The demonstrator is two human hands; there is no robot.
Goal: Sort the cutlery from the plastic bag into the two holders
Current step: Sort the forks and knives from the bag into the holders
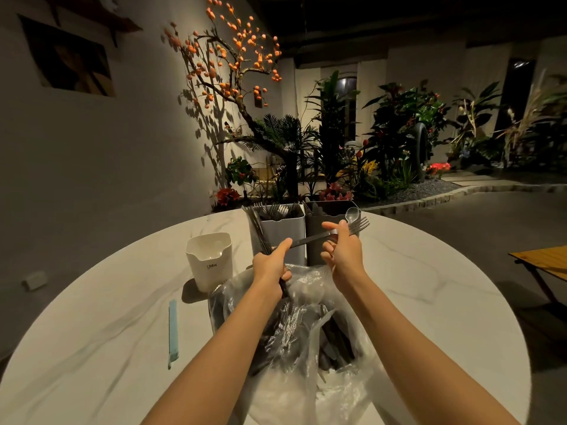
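- Head view: the left hand, at the centre of the frame, has its fingers curled around a bundle of dark cutlery; the bundle's tips lean against the white holder.
- The right hand, just to the right, pinches a fork and a clear spoon in front of the dark holder; the fork's handle reaches to the left index finger.
- The two holders stand side by side, touching, at the far edge of the round marble table.
- The plastic bag lies below the hands, with more dark cutlery inside.
- A white cup stands to the left of the holders, and a blue strip lies at the lower left.
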